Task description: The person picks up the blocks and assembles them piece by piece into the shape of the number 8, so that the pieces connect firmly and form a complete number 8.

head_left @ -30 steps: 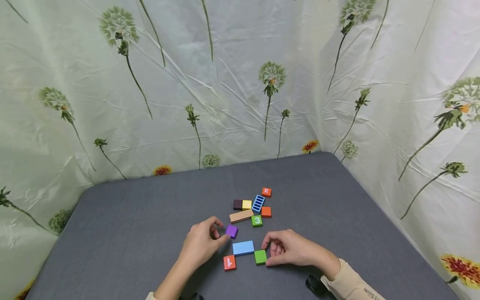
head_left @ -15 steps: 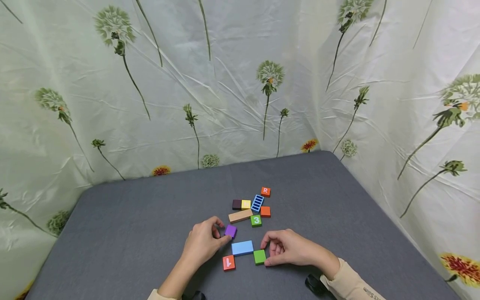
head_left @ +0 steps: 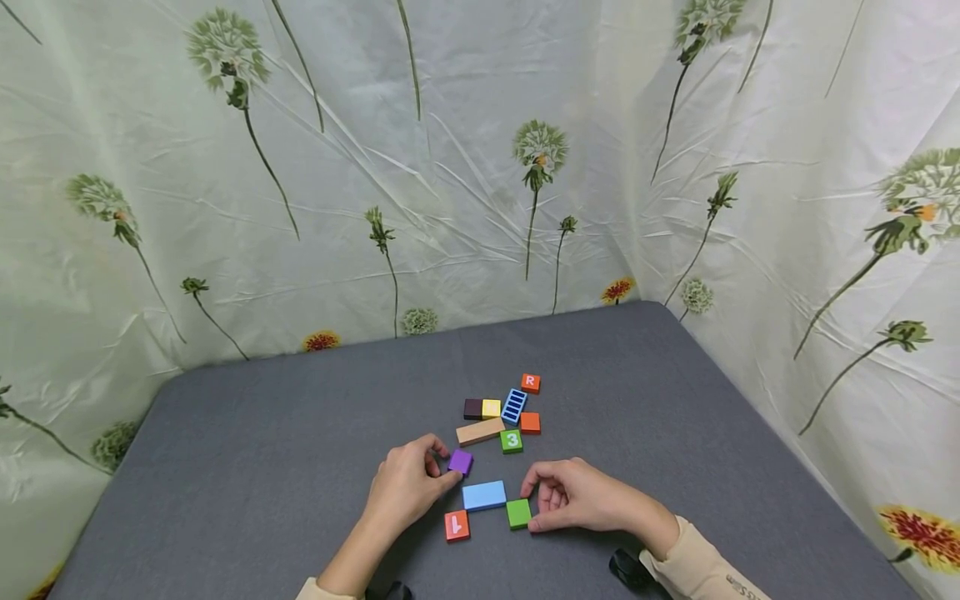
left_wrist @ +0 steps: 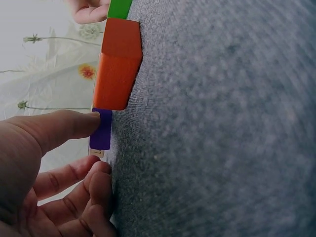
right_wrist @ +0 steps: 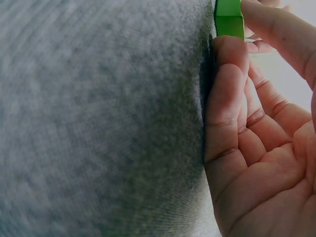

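In the head view my left hand (head_left: 408,483) is beside a small purple block (head_left: 461,462). In the left wrist view the thumb touches this purple block (left_wrist: 102,129), while a narrow gap separates it from the loosely bent fingers. My right hand (head_left: 577,496) has thumb and index finger at a plain green block (head_left: 518,514). The right wrist view shows fingertips right against one end of the green block (right_wrist: 229,24), the thumb along its other side. Between the hands lie a long light-blue block (head_left: 483,496) and an orange block marked 1 (head_left: 457,526).
Beyond the hands are a tan bar (head_left: 480,432), a green block marked 3 (head_left: 512,442), an orange block (head_left: 530,423), a striped blue block (head_left: 513,407), dark (head_left: 472,409) and yellow (head_left: 491,409) blocks, and an orange R block (head_left: 530,383). A floral curtain (head_left: 450,167) surrounds the grey table (head_left: 300,433).
The head view shifts very slightly. Both hands and all the blocks keep their places relative to one another.
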`<action>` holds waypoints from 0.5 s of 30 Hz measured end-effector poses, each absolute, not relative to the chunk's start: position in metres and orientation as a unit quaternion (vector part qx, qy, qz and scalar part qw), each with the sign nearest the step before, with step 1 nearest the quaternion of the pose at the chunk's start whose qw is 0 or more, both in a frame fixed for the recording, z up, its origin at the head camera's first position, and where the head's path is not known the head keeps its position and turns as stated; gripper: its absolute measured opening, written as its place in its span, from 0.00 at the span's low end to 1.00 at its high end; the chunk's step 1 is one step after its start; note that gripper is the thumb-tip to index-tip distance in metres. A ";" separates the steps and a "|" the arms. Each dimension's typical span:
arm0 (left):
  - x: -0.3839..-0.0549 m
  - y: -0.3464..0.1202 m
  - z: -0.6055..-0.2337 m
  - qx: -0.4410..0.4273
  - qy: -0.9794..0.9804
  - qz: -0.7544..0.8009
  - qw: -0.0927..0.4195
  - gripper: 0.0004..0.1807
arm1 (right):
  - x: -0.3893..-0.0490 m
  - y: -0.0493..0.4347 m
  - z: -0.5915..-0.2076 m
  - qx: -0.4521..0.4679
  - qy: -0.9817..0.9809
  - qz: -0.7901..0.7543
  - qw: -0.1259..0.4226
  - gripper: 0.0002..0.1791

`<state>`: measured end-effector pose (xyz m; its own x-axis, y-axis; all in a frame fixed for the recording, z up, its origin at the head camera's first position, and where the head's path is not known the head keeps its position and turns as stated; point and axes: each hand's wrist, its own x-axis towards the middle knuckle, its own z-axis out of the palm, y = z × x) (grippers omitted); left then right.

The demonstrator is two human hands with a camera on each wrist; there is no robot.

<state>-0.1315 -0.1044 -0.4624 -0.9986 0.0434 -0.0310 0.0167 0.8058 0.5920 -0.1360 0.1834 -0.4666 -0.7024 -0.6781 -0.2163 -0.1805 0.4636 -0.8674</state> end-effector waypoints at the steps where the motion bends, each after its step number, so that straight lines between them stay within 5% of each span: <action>1: -0.132 -0.104 -0.462 0.016 0.950 0.310 0.022 0.17 | -0.136 0.184 -0.467 -0.266 0.808 -0.444 0.279 0.15; 15: -0.135 -0.101 -0.462 0.020 0.952 0.304 0.028 0.20 | -0.137 0.184 -0.466 -0.261 0.811 -0.440 0.283 0.15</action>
<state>-0.1345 -0.1008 -0.4621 -0.9977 0.0548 -0.0403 0.0213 0.8148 0.5794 -0.1366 0.1839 -0.4663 -0.7035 -0.6725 -0.2299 -0.1741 0.4767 -0.8617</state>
